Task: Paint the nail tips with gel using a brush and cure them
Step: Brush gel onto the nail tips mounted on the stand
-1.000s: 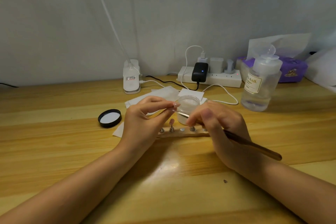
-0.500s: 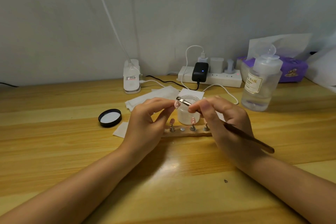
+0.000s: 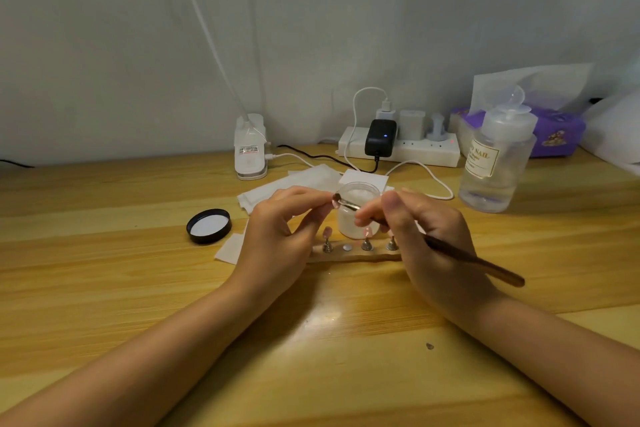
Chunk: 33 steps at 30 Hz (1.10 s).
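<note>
My left hand [image 3: 277,229] pinches a small pink nail tip [image 3: 335,204] between thumb and forefinger, raised above the table. My right hand [image 3: 419,236] grips a brown-handled brush [image 3: 474,262]; its bristle end touches the held tip. Behind them stands an open clear jar of white gel [image 3: 356,211]. A wooden holder strip [image 3: 353,255] on the table carries small metal stands, some with pink nail tips [image 3: 327,232] on them; my right hand hides part of it.
The jar's black lid [image 3: 209,226] lies left of my hands. White wipes [image 3: 294,184] lie behind. Along the wall sit a white clip lamp base [image 3: 250,151], a power strip [image 3: 398,147] with cables, a clear pump bottle [image 3: 495,163] and a purple tissue pack [image 3: 554,130].
My right hand lifted the brush from low near the holder up to the nail tip that my left hand holds, and the brush end now strokes it.
</note>
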Available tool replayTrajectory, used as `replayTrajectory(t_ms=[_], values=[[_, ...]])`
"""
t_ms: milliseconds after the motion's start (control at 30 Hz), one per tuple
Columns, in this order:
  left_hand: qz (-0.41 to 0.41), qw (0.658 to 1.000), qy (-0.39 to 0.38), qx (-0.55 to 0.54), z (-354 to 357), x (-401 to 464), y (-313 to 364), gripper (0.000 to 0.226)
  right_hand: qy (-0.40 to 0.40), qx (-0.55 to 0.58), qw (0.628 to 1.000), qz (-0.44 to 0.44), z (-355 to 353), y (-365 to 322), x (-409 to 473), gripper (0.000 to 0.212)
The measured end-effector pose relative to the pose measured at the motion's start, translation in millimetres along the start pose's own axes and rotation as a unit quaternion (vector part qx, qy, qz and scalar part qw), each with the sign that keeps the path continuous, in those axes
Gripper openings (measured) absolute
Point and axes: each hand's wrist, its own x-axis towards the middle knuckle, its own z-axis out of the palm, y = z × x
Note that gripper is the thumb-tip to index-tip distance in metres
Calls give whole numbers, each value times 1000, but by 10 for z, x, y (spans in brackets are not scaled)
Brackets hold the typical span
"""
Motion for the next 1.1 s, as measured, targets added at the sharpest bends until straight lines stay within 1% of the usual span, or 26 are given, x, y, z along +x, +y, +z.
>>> replayTrajectory(t_ms=[133, 233, 333, 400, 500, 567, 700, 767, 867, 933, 1033, 1100], values=[[0, 1000, -5, 3, 2, -3, 3, 28, 13, 35, 999, 0, -22, 10, -31, 42], [4, 1000, -2, 9, 4, -4, 14, 29, 23, 1, 1000, -18, -17, -5, -4, 36], [11, 1000, 4, 20, 10, -2, 12, 28, 13, -39, 998, -38, 5, -8, 17, 29], [8, 1000, 8, 22, 13, -1, 12, 26, 8, -34, 998, -44, 1, 8, 3, 33], [3, 1000, 5, 19, 10, -1, 27, 24, 27, -9, 999, -38, -23, 21, -22, 41], [2, 1000, 7, 16, 8, 0, 33, 23, 34, -10, 999, -38, -26, 14, -15, 37], [3, 1000, 10, 20, 10, -5, 47, 23, 18, -63, 995, -75, 5, 11, 22, 26], [2, 1000, 15, 21, 13, -5, 53, 23, 18, -70, 995, -73, 6, 29, 15, 32], [-1, 1000, 15, 23, 11, -2, 55, 24, 37, -41, 997, -52, -23, 43, -12, 40], [-1, 1000, 11, 25, 11, 0, 54, 25, 41, -34, 997, -51, -34, 43, -11, 39], [1, 1000, 11, 28, 11, 1, 63, 26, 28, -71, 994, -84, -3, 38, 16, 32], [1, 1000, 13, 25, 11, 0, 62, 24, 22, -88, 992, -86, 17, 51, 25, 33]])
